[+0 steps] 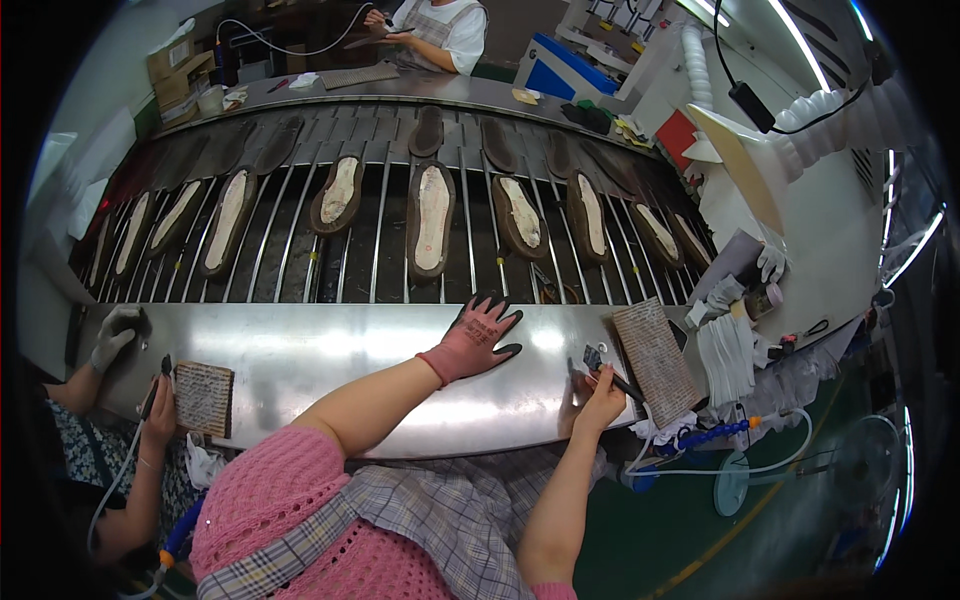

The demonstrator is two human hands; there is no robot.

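My left hand, in a pink glove with dark fingertips, lies at the far edge of the metal ledge. Its fingers are spread and nothing is in it. Bare, my right hand is closed round the black handle of a brush with a dark head, fed by a pale hose. The brush is above the ledge's right end, close to a corrugated cardboard piece. Beyond my left hand, a long shoe sole with a brown rim and pale centre rests on the metal rods.
Several similar soles lie across the rods, including a shorter sole. At the left, a co-worker's gloved hand and bare hand with another brush flank a cardboard pad. Another person works across the conveyor. White cloths hang at the right.
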